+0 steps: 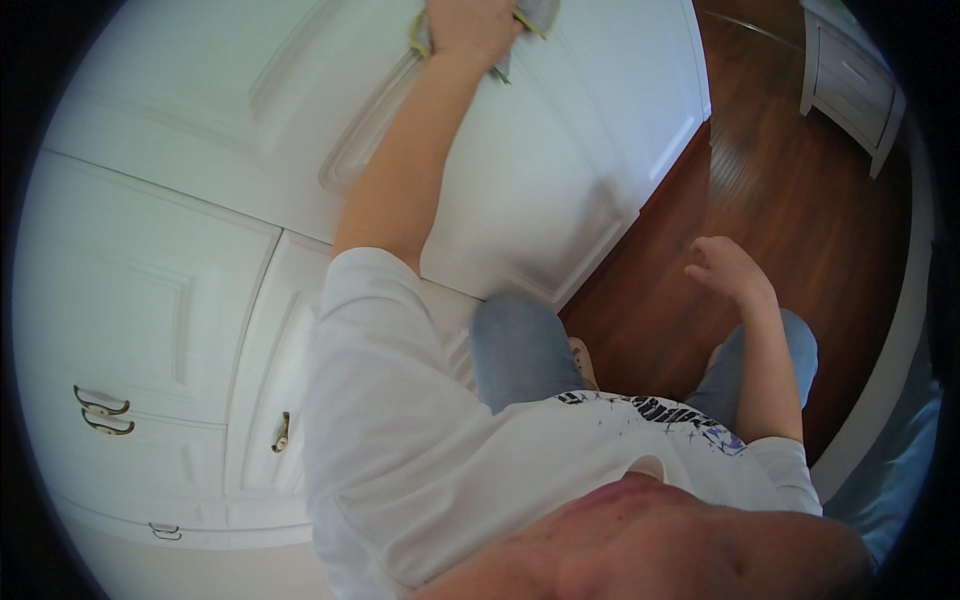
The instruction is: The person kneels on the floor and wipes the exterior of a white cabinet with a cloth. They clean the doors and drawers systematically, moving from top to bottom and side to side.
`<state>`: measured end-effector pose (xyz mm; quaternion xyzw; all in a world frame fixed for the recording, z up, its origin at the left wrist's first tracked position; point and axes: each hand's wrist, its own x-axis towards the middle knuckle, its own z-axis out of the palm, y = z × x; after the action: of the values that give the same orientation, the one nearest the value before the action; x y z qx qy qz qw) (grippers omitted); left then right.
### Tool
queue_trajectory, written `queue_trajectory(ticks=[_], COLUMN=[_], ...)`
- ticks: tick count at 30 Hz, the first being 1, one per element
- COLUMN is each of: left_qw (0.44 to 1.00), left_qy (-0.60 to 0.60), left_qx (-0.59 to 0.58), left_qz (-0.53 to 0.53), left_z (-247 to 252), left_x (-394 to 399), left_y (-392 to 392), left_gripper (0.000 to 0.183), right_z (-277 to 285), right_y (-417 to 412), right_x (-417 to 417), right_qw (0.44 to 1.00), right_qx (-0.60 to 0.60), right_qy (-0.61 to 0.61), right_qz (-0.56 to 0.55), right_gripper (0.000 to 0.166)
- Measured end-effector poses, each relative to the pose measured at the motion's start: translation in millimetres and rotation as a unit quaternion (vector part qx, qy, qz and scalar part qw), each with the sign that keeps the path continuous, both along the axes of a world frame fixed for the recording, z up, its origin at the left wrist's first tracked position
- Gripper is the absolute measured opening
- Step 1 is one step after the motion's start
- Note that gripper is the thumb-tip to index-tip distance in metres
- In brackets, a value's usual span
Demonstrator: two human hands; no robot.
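At the top edge, my left hand (472,26) presses a grey cloth with yellow edging (538,13) against a white panelled wardrobe door (525,172). The cloth is bunched under the palm, and parts of it stick out on both sides of the hand. The fingertips lie beyond the top edge of the view. My left arm reaches across the door's moulded frame. My right hand (731,268) hangs in the air above my right knee, fingers loosely bent, with nothing in it.
More white cabinet doors (127,262) with bronze-coloured handles (280,433) run along the left. A dark reddish wood floor (795,195) lies beneath. At the upper right stands a white drawer unit (851,82). Blue fabric (885,480) and a pale curved edge (870,420) border the right.
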<state>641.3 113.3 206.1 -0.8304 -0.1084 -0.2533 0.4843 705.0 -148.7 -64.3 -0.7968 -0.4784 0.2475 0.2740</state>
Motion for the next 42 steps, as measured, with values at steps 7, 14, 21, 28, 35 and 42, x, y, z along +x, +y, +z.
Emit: queue_trajectory(ticks=[7, 14, 21, 28, 35, 42], left_qw=[0.992, 0.972, 0.936, 0.975, 0.999, 0.994], left_qy=[0.127, 0.233, 0.344, 0.180, -0.016, -0.098], left_qx=[0.003, -0.017, -0.074, -0.107, -0.018, -0.040], left_qz=[0.020, 0.022, -0.013, -0.076, -0.022, 0.010], left_z=[-106.1, -209.1, -239.5, -174.1, -68.5, -67.6], left_x=[9.0, 6.2, -43.4, -80.7, -107.8, -88.9], left_y=[7.7, 18.6, 14.9, 26.0, 11.1, 4.3], left_gripper=[0.043, 0.041, 0.033, 0.039, 0.054, 0.055], right_z=[-2.0, -7.7, -4.3, 9.4, 15.7, 24.5], right_y=[0.5, 4.7, 5.1, 1.6, 0.7, 1.7], right_x=[-0.1, -1.2, 3.1, 0.8, -1.0, -10.3], right_qw=[0.999, 0.999, 1.000, 1.000, 1.000, 0.999], right_qx=[-0.017, 0.004, -0.006, -0.005, -0.008, -0.022], right_qy=[-0.032, -0.028, -0.019, 0.012, -0.006, -0.028], right_qz=[0.008, 0.023, 0.011, 0.009, 0.002, 0.028], right_gripper=[0.028, 0.030, 0.033, 0.033, 0.030, 0.036])
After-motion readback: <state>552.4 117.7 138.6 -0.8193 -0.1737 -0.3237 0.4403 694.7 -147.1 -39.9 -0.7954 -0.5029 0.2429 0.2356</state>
